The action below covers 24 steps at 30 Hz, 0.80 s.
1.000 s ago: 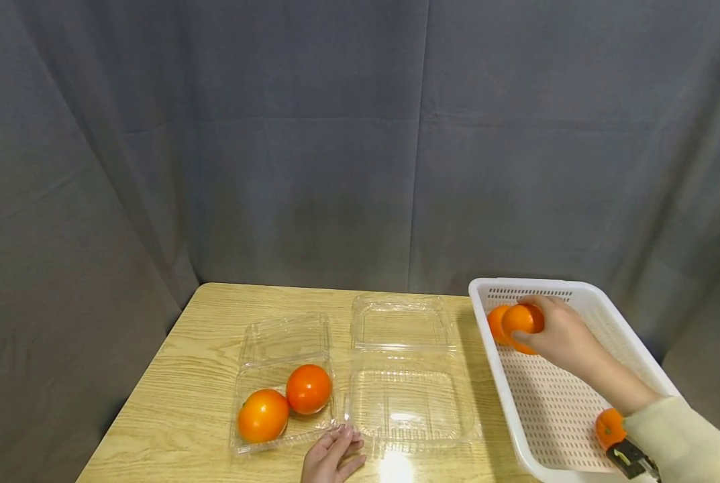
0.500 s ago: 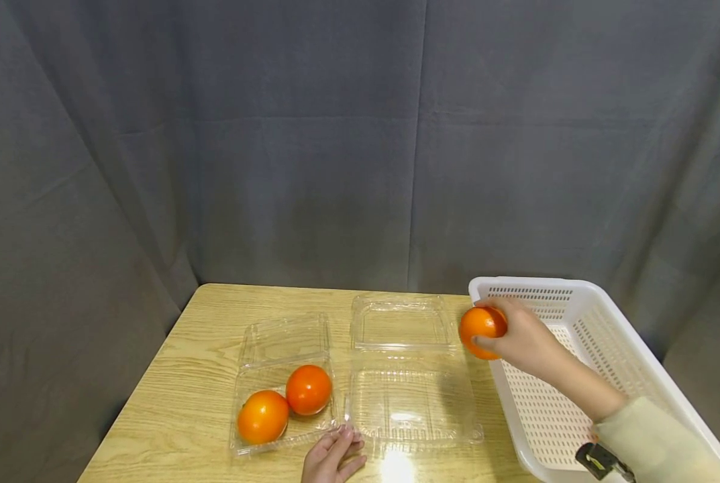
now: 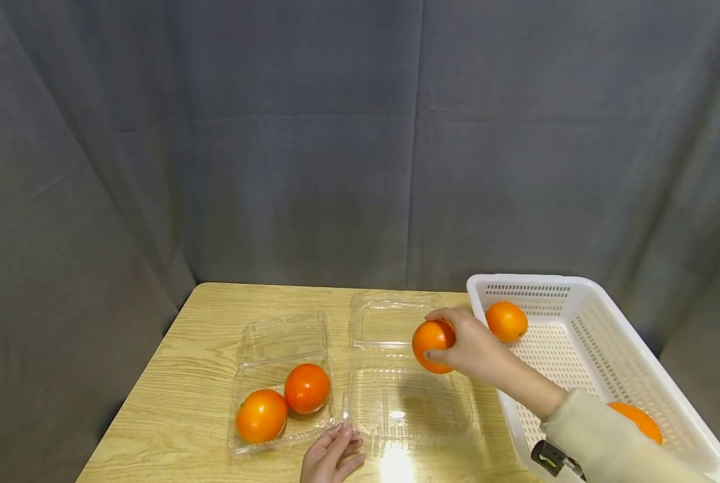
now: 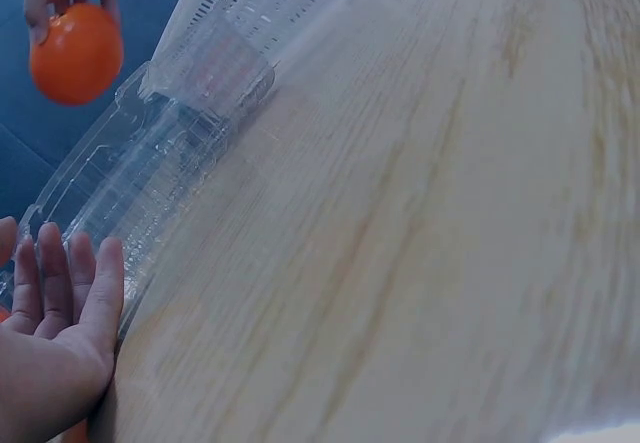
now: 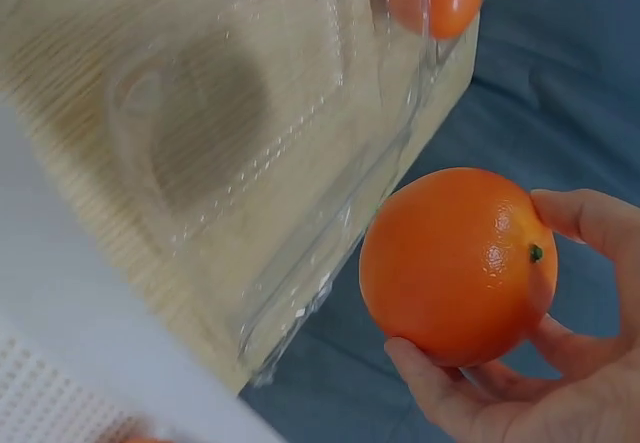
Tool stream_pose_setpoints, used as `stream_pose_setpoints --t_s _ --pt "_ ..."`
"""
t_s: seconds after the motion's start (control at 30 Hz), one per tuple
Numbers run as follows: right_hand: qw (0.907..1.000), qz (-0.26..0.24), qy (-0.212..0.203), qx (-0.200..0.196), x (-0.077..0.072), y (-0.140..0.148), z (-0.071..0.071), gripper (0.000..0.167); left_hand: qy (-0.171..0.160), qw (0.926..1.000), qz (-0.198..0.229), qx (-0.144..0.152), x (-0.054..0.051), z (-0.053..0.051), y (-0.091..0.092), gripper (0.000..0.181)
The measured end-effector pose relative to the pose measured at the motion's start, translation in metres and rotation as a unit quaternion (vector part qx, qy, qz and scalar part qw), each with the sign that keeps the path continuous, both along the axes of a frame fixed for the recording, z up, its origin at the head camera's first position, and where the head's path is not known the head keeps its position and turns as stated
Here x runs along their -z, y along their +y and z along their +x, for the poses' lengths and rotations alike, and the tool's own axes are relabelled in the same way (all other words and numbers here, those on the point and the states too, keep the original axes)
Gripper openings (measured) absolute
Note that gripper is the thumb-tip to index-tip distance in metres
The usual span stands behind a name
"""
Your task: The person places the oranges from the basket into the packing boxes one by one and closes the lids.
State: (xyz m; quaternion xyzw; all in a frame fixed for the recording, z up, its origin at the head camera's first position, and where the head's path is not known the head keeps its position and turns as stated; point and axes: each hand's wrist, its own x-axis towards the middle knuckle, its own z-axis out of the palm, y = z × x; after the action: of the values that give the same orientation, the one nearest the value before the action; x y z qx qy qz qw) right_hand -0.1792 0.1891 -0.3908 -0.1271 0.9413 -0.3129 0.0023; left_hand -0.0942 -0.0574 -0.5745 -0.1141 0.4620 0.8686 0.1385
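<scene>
An orange [image 3: 433,346] is gripped between the thumb and fingers of my right hand [image 3: 471,345], above the right-hand clear container [image 3: 410,402], which lies with its lid folded back. In the right wrist view the orange [image 5: 458,266] shows a small green stem spot. My left hand [image 3: 331,456] rests at the near edge where the two clear containers meet; its fingers [image 4: 55,278] look extended in the left wrist view. Inside the left container [image 3: 284,341] sit two oranges, one [image 3: 262,416] nearer and another [image 3: 308,388] touching it.
A white perforated basket [image 3: 628,335] stands at the right of the wooden table [image 3: 172,396], holding one orange [image 3: 506,321] at its back left corner and another [image 3: 637,421] partly behind the right sleeve. A grey curtain [image 3: 305,168] hangs behind.
My right hand has carried the orange leftward out of the basket, over its rim, to above the right container. The left hand has stayed at the container edges.
</scene>
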Motion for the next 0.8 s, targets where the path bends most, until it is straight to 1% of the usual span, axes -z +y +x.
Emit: stream_pose_setpoints --t_s 0.2,0.5,0.67,0.8 --pt "0.9999 0.000 0.006 -0.015 0.008 -0.020 -0.002 0.049 0.001 1.0000 -0.006 0.001 -0.001 0.000 0.000 0.017" --pt "0.9996 0.012 -0.003 -0.023 0.020 -0.049 -0.004 0.049 0.004 0.9999 -0.011 -0.001 0.000 0.000 0.000 0.019" --pt "0.9987 0.023 -0.007 -0.045 0.029 -0.060 -0.007 0.049 0.005 0.9999 -0.012 0.000 0.000 0.000 0.000 0.017" --pt "0.9977 0.030 -0.001 -0.060 0.034 -0.067 -0.009 0.048 0.003 0.9999 -0.012 0.003 -0.001 0.000 0.000 0.016"
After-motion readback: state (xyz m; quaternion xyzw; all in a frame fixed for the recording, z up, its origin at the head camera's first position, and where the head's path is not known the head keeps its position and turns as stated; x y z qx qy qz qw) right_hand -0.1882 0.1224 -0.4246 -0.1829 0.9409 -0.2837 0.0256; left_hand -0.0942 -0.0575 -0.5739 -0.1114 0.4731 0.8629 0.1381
